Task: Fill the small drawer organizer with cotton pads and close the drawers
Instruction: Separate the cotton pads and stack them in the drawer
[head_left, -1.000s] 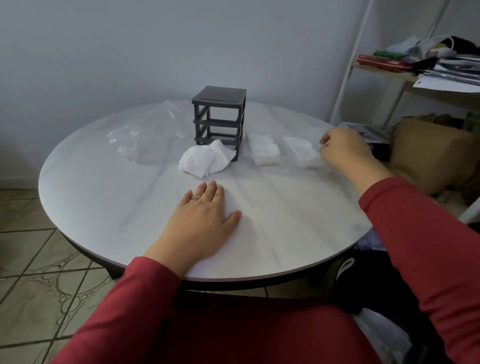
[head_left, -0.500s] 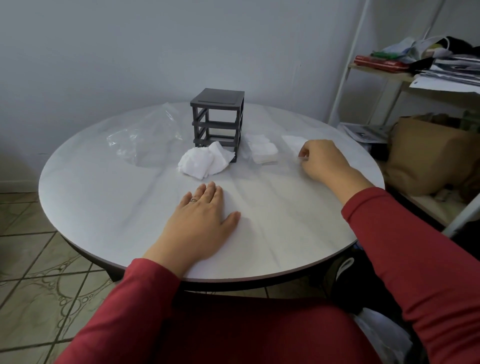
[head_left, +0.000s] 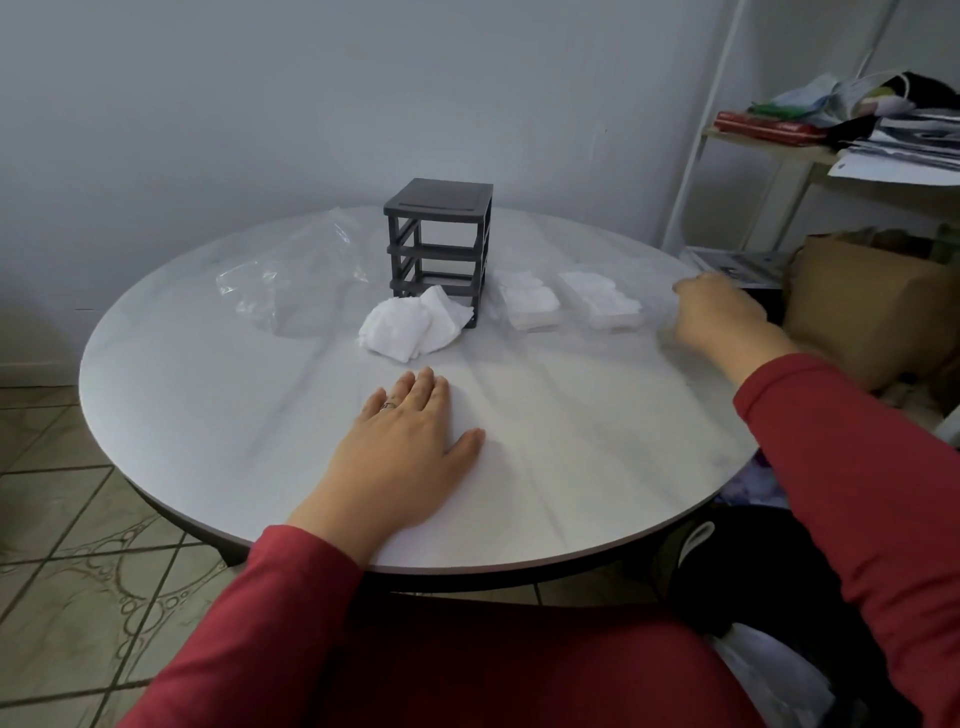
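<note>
While the left hand (head_left: 405, 447) lies flat on the round table (head_left: 208, 415) with its fingers straight and close together, the dark organizer frame (head_left: 439, 244) stands well beyond it, toward the far edge. A loose heap of cotton pads (head_left: 410, 327) sits between that hand and the frame. Two clear drawers hold pads: the first drawer (head_left: 531, 306) is just right of the frame and the second drawer (head_left: 605, 301) beside it. Both lie left of the right hand (head_left: 722, 317), which is curled and blurred — whether it pinches anything cannot be told. Half a second ago it covered the second drawer; it has since drawn rightward, apart from it.
</note>
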